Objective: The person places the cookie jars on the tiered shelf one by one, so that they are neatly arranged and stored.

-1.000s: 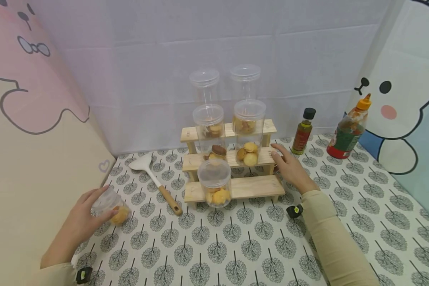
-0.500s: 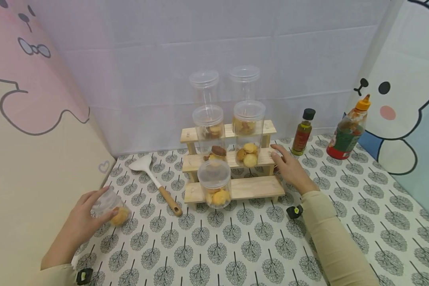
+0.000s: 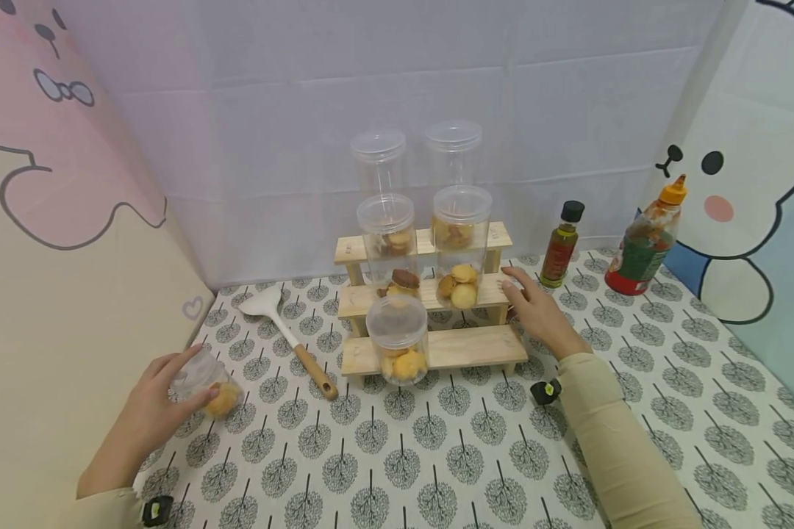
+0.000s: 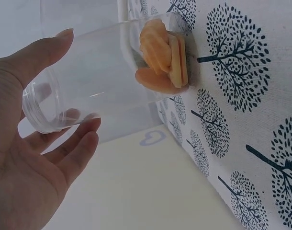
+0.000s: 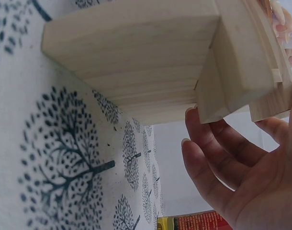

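Note:
My left hand (image 3: 147, 413) grips a clear plastic jar (image 4: 100, 72) near its lid, thumb on one side and fingers on the other. Several cookies (image 4: 158, 52) lie at the bottom of that jar, which stands on the patterned cloth. At the right end of a three-step wooden shelf (image 3: 470, 347) is my right hand (image 3: 539, 312). It holds the middle step, thumb on top and fingers curled under the board (image 5: 237, 62). Several lidded cookie jars stand on the shelf, among them a shorter front jar (image 3: 398, 342) on the lowest step.
A white spatula (image 3: 298, 345) with a wooden handle lies between the left hand and the shelf. Right of the shelf stand an oil bottle (image 3: 559, 246) with a black cap and a red sauce bottle (image 3: 642, 250) with an orange tip. White fabric (image 3: 271, 147) hangs behind.

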The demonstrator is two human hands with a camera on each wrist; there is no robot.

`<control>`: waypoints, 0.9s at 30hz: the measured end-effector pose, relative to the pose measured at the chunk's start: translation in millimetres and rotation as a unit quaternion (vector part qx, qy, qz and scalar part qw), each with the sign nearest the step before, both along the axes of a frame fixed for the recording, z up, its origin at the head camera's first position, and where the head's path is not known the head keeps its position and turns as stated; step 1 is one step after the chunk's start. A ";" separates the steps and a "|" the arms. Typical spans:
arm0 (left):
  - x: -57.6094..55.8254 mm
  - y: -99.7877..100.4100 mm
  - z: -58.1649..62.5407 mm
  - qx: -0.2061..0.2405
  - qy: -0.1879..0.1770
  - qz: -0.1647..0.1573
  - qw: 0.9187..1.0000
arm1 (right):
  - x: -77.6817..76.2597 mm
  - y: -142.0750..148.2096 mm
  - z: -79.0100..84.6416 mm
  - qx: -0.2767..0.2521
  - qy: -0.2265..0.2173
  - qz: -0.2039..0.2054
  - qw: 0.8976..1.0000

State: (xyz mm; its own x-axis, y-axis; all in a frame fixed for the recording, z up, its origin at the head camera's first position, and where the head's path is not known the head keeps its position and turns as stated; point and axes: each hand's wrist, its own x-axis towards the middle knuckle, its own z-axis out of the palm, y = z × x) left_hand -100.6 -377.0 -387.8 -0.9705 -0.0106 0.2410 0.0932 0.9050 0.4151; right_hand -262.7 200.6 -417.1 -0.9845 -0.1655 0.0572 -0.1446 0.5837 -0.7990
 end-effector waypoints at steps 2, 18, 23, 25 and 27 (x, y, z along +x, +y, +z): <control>0.2 -0.1 0.2 -0.001 0.003 -0.001 1.000 | 0.1 0.0 0.0 -0.001 -0.001 0.001 1.000; 5.9 18.7 8.3 0.011 0.030 -0.027 0.999 | -0.3 0.5 -0.9 0.000 -0.002 -0.001 1.000; 11.0 37.1 18.8 0.022 0.032 -0.044 0.998 | -1.0 0.5 -1.4 0.000 -0.002 -0.001 1.000; 12.8 44.9 24.0 0.023 0.031 -0.050 0.998 | -1.3 0.3 -1.2 0.000 -0.002 0.000 1.000; 14.5 52.4 28.8 0.021 0.033 -0.060 0.997 | -1.4 -0.5 -0.7 0.001 -0.002 0.000 1.000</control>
State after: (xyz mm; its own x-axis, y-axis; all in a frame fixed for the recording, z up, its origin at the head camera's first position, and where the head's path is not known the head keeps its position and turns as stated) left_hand -86.1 -324.7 -359.0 -0.9473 0.0935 0.3064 0.2284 0.8678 0.4414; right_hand -264.1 200.1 -417.8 -0.9847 -0.1657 0.0538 -0.1421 0.5853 -0.7983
